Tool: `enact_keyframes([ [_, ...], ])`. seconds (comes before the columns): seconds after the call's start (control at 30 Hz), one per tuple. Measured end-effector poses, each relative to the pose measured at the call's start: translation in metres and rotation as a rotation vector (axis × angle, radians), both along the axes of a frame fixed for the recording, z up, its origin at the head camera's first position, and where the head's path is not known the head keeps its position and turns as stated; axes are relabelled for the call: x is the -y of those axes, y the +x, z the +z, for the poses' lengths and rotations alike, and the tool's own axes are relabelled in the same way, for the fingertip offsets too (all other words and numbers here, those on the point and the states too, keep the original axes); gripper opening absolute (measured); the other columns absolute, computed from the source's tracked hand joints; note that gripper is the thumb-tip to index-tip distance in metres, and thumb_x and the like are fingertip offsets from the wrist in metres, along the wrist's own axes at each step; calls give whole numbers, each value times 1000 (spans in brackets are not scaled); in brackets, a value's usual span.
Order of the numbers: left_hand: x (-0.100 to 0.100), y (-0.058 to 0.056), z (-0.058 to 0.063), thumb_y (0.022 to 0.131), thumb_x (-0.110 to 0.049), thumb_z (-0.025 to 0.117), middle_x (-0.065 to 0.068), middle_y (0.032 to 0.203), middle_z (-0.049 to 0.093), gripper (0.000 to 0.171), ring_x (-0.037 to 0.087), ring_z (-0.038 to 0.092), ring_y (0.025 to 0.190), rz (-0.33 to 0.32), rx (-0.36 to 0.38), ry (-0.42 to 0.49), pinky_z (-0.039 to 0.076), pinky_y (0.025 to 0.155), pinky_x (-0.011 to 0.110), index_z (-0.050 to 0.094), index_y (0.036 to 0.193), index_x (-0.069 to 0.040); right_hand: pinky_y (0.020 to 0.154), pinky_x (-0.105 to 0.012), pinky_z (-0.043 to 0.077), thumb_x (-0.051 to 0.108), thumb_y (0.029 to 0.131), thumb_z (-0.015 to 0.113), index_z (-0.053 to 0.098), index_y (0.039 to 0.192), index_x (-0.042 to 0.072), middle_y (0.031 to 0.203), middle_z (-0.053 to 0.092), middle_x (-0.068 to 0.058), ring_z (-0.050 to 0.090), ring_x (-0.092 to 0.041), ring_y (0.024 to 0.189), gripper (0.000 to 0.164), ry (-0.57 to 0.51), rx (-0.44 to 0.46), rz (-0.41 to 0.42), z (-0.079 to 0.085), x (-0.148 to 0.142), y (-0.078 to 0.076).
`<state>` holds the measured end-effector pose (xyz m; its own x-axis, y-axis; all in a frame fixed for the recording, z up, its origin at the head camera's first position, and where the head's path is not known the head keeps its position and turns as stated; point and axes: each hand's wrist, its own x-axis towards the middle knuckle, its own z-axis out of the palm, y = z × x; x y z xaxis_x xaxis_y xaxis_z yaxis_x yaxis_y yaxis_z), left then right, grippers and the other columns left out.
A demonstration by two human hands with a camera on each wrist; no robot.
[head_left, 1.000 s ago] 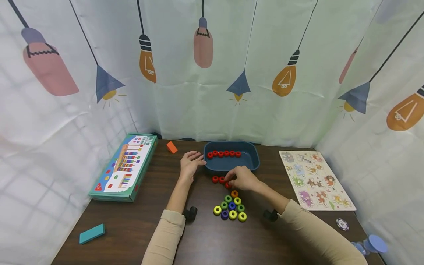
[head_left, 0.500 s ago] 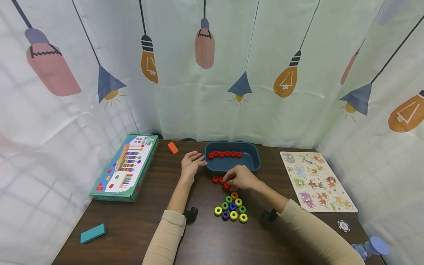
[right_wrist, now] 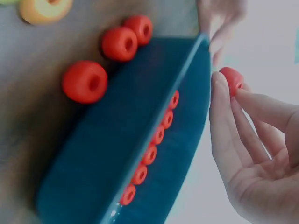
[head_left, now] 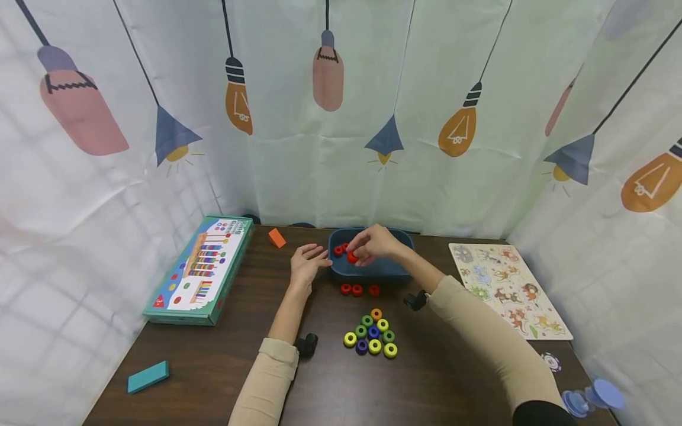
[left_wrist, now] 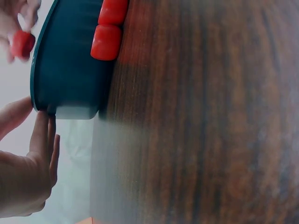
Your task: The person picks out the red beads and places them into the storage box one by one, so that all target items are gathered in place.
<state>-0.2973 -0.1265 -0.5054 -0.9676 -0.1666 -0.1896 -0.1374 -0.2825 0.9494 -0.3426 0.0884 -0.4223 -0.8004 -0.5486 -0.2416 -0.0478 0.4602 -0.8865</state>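
My right hand point(head_left: 375, 244) pinches a red bead point(right_wrist: 231, 80) between thumb and fingertips, above the dark blue bin point(head_left: 367, 272). A row of several red beads point(right_wrist: 158, 135) lies inside the bin, partly hidden by that hand in the head view. At the bin's left end is my left hand point(head_left: 306, 264), its thumb at the rim and its fairly straight fingers point(left_wrist: 41, 133) against the outer wall. Three more red beads point(head_left: 357, 290) sit on the table along the bin's near side.
Nearer me, yellow, green, blue, purple and orange beads point(head_left: 374, 332) form a triangle. A green-edged toy box point(head_left: 205, 266) and orange block point(head_left: 276, 238) lie left, a teal block point(head_left: 148, 377) front left. An animal puzzle board point(head_left: 508, 290), poker chip point(head_left: 551, 362) and blue object point(head_left: 594, 395) stand right.
My right hand has lifted a red bead from the table in front of the bin and carried it forward over the bin. The left hand stays at the bin's left end.
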Motion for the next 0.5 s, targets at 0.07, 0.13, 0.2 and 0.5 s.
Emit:
enact_keyframes([
  [0.07,1,0,0,75,13,74,18,136,53,75,27,61,119,2,-1,-4,52,96,41,39,139,0,80,-56,55,1,90,67,71,109,-3,95,74,-17,72,-39,83,20,8,11,-17,-2,8,-12],
  [0.13,2,1,0,75,13,74,19,137,52,73,27,60,120,1,1,-6,52,97,41,40,139,-1,81,-57,54,0,89,67,70,110,-4,96,73,-21,72,-37,81,22,17,25,-35,-7,15,-21],
  [0.2,2,2,0,76,13,74,19,138,52,72,28,60,120,-1,3,-5,51,98,41,40,138,-2,82,-57,54,-3,88,67,69,112,-6,99,72,-24,72,-36,80,24,23,53,-52,-14,21,-28],
  [0.5,0,3,3,75,14,73,21,138,52,69,30,59,121,0,-12,-1,55,91,36,42,135,-1,76,-51,58,-7,83,70,72,107,-5,96,72,-23,73,-35,78,23,55,78,-79,-44,41,-39],
])
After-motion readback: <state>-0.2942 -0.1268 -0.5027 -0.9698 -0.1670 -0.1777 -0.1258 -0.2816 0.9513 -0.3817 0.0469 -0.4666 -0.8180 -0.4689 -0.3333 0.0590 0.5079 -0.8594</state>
